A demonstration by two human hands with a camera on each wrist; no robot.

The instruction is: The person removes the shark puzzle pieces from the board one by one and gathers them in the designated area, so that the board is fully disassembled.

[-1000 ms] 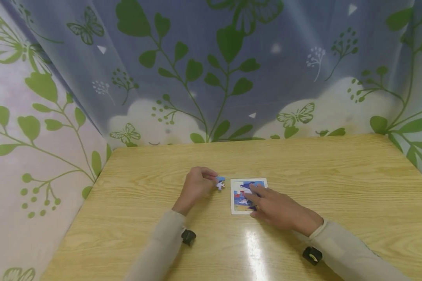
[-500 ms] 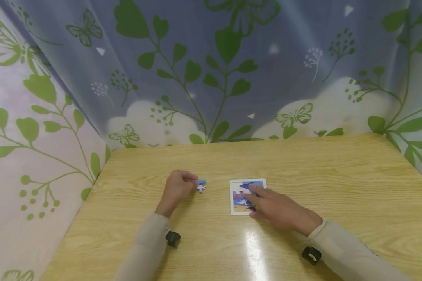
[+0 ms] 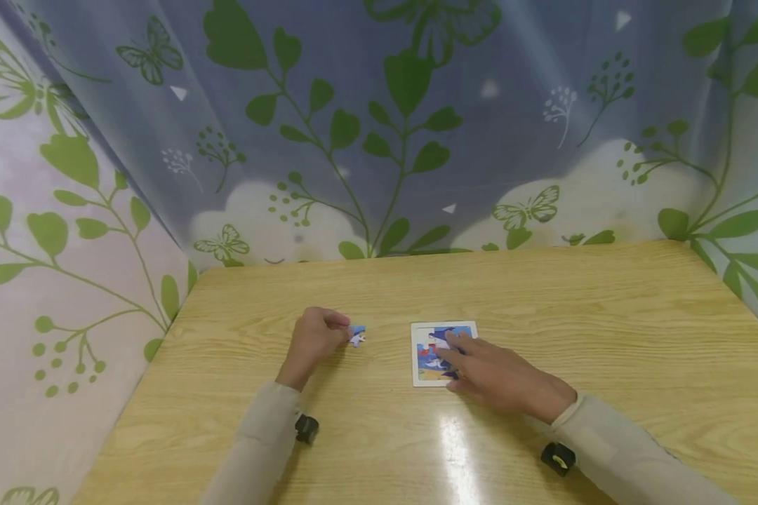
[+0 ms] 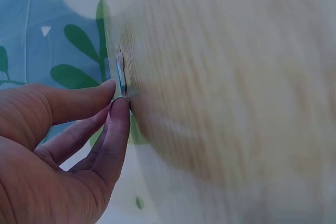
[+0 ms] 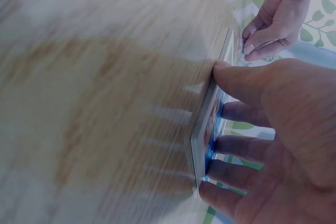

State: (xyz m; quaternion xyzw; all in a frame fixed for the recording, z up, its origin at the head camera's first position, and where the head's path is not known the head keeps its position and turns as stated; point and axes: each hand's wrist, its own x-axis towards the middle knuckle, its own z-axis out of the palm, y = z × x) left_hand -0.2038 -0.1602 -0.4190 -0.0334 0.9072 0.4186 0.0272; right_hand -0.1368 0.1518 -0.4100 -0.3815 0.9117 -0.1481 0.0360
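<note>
On the left of the head view, my left hand [image 3: 316, 338] pinches a small blue-and-white jigsaw piece [image 3: 357, 335] between thumb and fingers. Seen edge-on in the left wrist view, the piece [image 4: 121, 72] stays close over the tabletop. To its right lies a square jigsaw puzzle with a white frame [image 3: 415, 361] and a blue sea picture; a white gap shows at its upper left. My right hand [image 3: 502, 375] rests on the puzzle's right side, fingers spread and fairly straight. In the right wrist view its thumb [image 5: 231, 77] touches the frame's edge. The hand hides part of the picture.
The wooden table [image 3: 543, 301] reaches back to a blue curtain [image 3: 328, 154] printed with green leaves and butterflies. Paler patterned cloth [image 3: 101, 280] hangs along the left side. Each wrist carries a small black camera [image 3: 559, 458].
My left hand has carried the jigsaw piece leftward, away from the puzzle, and slowed over the last half second. The right hand and the puzzle have stayed in place.
</note>
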